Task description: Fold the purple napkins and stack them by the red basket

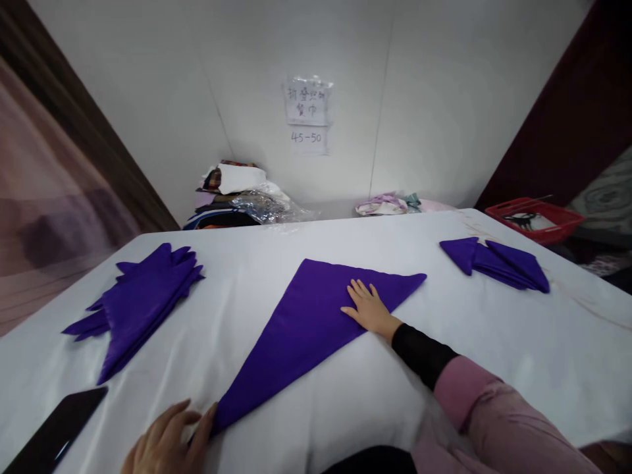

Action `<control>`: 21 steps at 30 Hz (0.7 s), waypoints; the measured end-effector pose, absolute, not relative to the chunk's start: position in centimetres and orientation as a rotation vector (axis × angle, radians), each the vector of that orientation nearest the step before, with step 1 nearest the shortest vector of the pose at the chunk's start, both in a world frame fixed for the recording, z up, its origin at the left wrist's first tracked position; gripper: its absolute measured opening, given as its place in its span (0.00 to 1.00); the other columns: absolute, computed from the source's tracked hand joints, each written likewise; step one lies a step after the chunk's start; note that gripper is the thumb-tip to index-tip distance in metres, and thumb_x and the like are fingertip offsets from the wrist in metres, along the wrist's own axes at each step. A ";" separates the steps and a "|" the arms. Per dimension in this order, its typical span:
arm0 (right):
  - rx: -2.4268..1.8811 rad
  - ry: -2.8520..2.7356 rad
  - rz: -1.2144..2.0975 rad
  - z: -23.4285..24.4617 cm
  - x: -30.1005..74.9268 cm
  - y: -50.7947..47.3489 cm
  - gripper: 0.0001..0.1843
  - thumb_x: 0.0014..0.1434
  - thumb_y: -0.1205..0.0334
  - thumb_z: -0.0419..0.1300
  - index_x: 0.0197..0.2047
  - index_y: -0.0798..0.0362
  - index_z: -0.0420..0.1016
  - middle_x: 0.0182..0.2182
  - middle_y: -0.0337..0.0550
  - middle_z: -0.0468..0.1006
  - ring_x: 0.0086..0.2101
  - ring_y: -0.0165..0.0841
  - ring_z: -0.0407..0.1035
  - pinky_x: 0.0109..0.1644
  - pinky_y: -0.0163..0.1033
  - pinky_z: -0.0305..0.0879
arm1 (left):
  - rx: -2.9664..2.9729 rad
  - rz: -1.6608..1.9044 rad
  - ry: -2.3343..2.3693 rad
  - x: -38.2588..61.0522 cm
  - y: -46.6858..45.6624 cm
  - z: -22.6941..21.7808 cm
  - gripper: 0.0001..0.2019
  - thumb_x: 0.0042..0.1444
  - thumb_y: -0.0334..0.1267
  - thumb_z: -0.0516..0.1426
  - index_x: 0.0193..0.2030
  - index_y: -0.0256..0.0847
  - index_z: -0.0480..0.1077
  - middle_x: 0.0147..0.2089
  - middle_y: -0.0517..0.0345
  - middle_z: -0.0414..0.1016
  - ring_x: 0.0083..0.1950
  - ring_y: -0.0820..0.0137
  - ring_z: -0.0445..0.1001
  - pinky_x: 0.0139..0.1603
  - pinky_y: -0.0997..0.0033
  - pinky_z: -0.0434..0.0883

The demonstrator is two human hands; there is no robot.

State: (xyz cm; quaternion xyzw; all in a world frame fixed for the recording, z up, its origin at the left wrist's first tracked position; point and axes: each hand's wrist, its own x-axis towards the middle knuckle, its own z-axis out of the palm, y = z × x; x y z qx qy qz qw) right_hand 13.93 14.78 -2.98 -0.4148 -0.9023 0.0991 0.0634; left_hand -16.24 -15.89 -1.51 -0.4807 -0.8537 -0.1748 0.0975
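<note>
A purple cloth napkin (306, 322) lies folded into a long triangle in the middle of the white table (494, 342). My right hand (368, 306) rests flat on its right part, fingers stretched out and pressing the cloth. My left hand (168, 444) is at the table's near edge, fingers curled around the triangle's near tip, pinching it against the table.
A stack of folded purple napkins (138, 299) lies at the left, and another smaller stack (496, 262) at the right. A dark phone (56, 431) lies near the front left edge. A red basket (536, 219) stands beyond the right corner. Piled fabrics (241, 194) sit against the wall.
</note>
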 end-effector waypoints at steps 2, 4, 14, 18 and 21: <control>-1.244 -2.718 0.318 -2.7 13.7 14.7 0.44 0.60 0.34 0.33 0.67 0.58 0.49 0.67 0.53 0.46 0.65 0.44 0.36 0.65 0.55 0.32 | -1.470 -0.497 -2.369 -14.0 -13.8 -0.2 0.22 0.56 0.55 0.45 0.45 0.44 0.70 0.56 0.47 0.70 0.61 0.54 0.63 0.62 0.44 0.54; -1.237 -2.703 0.331 -2.5 13.6 14.7 0.44 0.60 0.34 0.32 0.67 0.58 0.49 0.66 0.53 0.46 0.65 0.44 0.36 0.65 0.55 0.32 | -1.727 -0.517 -2.207 -10.9 -10.8 0.8 0.22 0.59 0.52 0.44 0.50 0.42 0.68 0.60 0.46 0.67 0.65 0.57 0.58 0.64 0.47 0.51; -1.224 -2.662 0.410 -1.9 13.9 14.5 0.43 0.60 0.34 0.34 0.67 0.57 0.48 0.67 0.55 0.44 0.65 0.45 0.35 0.65 0.56 0.32 | -2.178 -0.183 -2.168 -5.8 -1.8 -3.1 0.32 0.58 0.57 0.45 0.64 0.41 0.56 0.68 0.46 0.54 0.68 0.55 0.50 0.64 0.43 0.50; -1.243 -2.632 0.459 -1.9 14.8 14.6 0.43 0.60 0.34 0.34 0.68 0.54 0.46 0.67 0.54 0.42 0.66 0.44 0.34 0.65 0.56 0.31 | -2.166 -0.157 -2.187 -6.3 -2.2 -3.5 0.33 0.57 0.58 0.45 0.65 0.42 0.54 0.68 0.48 0.53 0.69 0.56 0.48 0.65 0.43 0.46; -1.288 -2.619 0.470 -1.8 16.3 15.1 0.43 0.60 0.33 0.34 0.68 0.53 0.44 0.68 0.53 0.41 0.66 0.43 0.32 0.65 0.55 0.30 | -2.168 -0.129 -2.204 -6.2 -2.3 -3.1 0.33 0.57 0.57 0.45 0.65 0.42 0.54 0.68 0.49 0.52 0.69 0.56 0.47 0.65 0.43 0.46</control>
